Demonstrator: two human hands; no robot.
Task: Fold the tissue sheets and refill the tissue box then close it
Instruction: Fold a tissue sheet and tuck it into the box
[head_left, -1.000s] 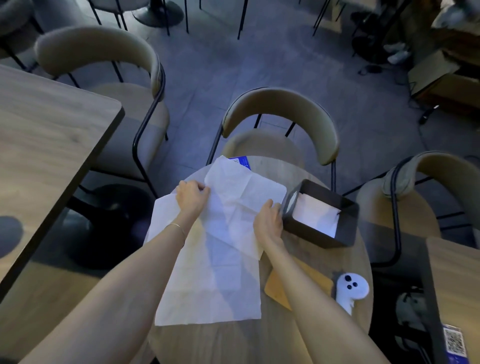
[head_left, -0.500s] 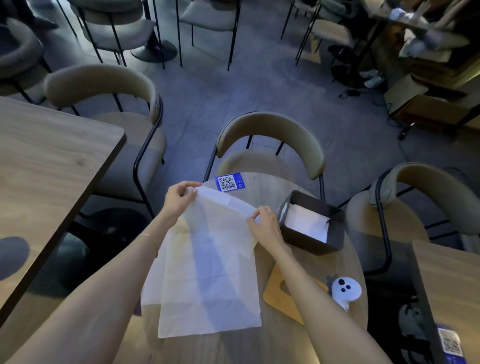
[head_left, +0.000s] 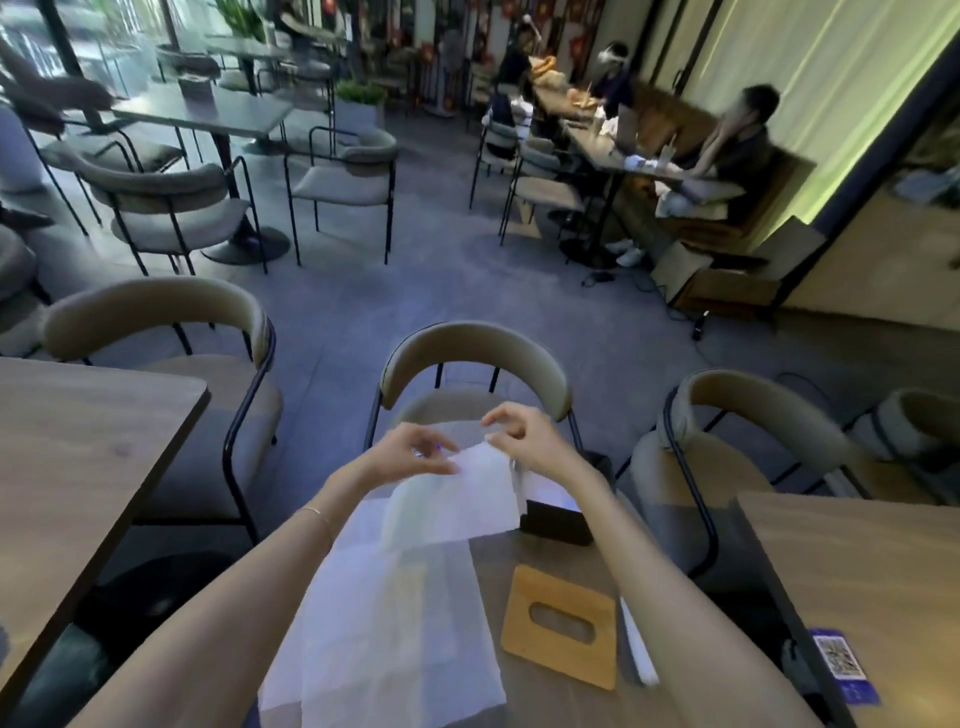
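A large white tissue sheet (head_left: 395, 613) lies spread on the round wooden table (head_left: 550, 701). Its far part is lifted and doubled over toward me. My left hand (head_left: 410, 457) pinches the raised left corner of the tissue sheet. My right hand (head_left: 524, 441) pinches the right corner at the same height. The black tissue box (head_left: 558, 522) stands open just right of the sheet, mostly hidden behind my right forearm. Its wooden lid (head_left: 561, 626), with an oval slot, lies flat on the table in front of the box.
A white object (head_left: 636, 644) lies beside the lid, behind my right forearm. A beige chair (head_left: 472, 364) faces me across the table, with others at left and right. Wooden tables flank me; the right one (head_left: 852, 571) carries a QR sticker (head_left: 834, 657). People sit at a far table.
The camera has tilted up, showing the room. Both hands have lifted the sheet's far edge off the table and drawn closer together, folding it toward me.
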